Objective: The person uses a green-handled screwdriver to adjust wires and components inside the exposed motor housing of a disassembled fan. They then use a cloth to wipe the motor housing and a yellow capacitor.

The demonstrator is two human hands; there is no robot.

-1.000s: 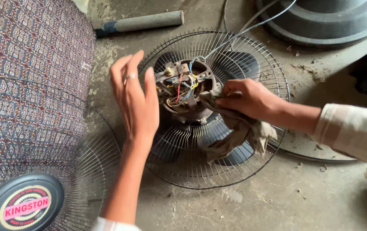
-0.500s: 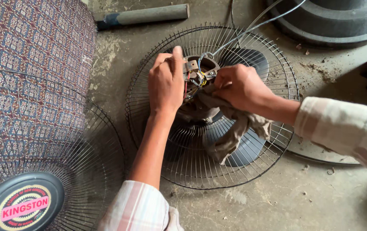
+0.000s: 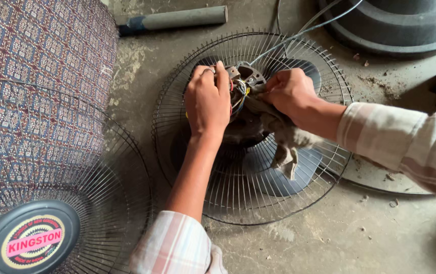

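Head view: wire guard (image 3: 218, 198) lies flat on the floor, dark blades (image 3: 284, 177) beneath it. At its centre sits the motor (image 3: 246, 109), coloured wires bared. Left hand (image 3: 209, 99) is clenched over the motor's left side. Right hand (image 3: 290, 91) pinches a grimy rag (image 3: 286, 147) against its right.

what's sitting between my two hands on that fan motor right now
In the head view, coloured wires on the motor lie between the left hand and right hand.
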